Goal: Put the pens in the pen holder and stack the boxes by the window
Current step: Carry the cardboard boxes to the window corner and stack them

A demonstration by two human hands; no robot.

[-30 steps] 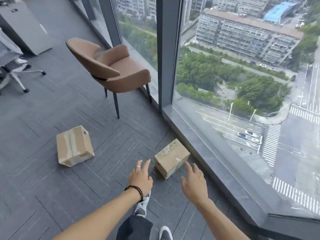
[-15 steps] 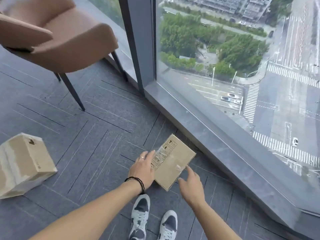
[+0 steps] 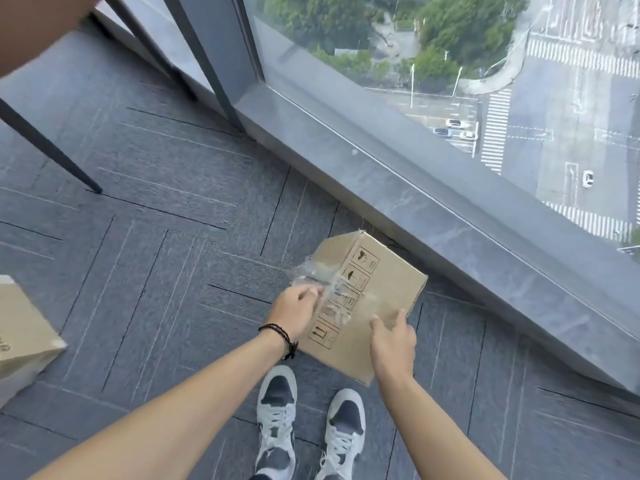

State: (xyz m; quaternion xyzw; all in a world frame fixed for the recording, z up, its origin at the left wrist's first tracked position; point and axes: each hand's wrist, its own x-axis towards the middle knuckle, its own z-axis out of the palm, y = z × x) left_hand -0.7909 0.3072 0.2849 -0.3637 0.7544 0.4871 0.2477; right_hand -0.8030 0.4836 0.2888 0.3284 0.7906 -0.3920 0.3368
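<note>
The main risk from here looks like a slip: the small cardboard box [image 3: 367,299] is held tilted, with loose, crinkled clear tape [image 3: 317,277] flapping off its upper left face, and the left hand [image 3: 294,311] seems to press partly on that slick film rather than on bare cardboard, so the box could slide or twist out on the lift. A second risk is a poor stack: the larger cardboard box [image 3: 24,337] lies well apart at about 9 o'clock, cut off by the frame edge, and a smaller box set down askew on it could tip off. The chair leg [image 3: 45,147] at 10 o'clock stands near the path between the two boxes and could be knocked. The left hand, a dark bracelet [image 3: 277,336] at its wrist, has its fingers curled against the box's left edge at the tape, gripping it. The right hand [image 3: 393,344] lies on the box's near right side, with fingers [image 3: 398,318] bent onto the top face and the rest wrapped at the lower edge, also holding it. The box sits at the centre of the view, just beside the window sill [image 3: 415,188], above the grey carpet [image 3: 156,220] and ahead of the person's sneakers [image 3: 277,410]. Whether it rests on the floor or is clear of it cannot be told. No pens or pen holder are in view.
</note>
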